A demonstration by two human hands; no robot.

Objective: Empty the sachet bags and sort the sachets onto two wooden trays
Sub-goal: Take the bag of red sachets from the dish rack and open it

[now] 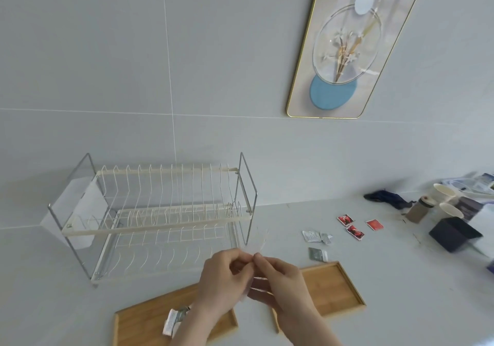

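My left hand [223, 276] and my right hand [280, 279] meet above the counter, both pinching a clear plastic sachet bag [258, 241] that sticks up between the fingers. Below them lie two wooden trays: the left tray [139, 324] holds silver sachets [175, 319], and the right tray [331, 287] shows bare wood. On the counter to the right lie silver sachets [316, 236], another silver sachet [318, 254] and three red sachets [354, 225].
A white wire dish rack [160, 212] stands against the wall to the left. At the far right are paper cups [445, 194], a dark box [453, 234], a small brown bottle [418, 210] and a dark cloth [387, 197]. A framed picture [350, 43] hangs on the wall.
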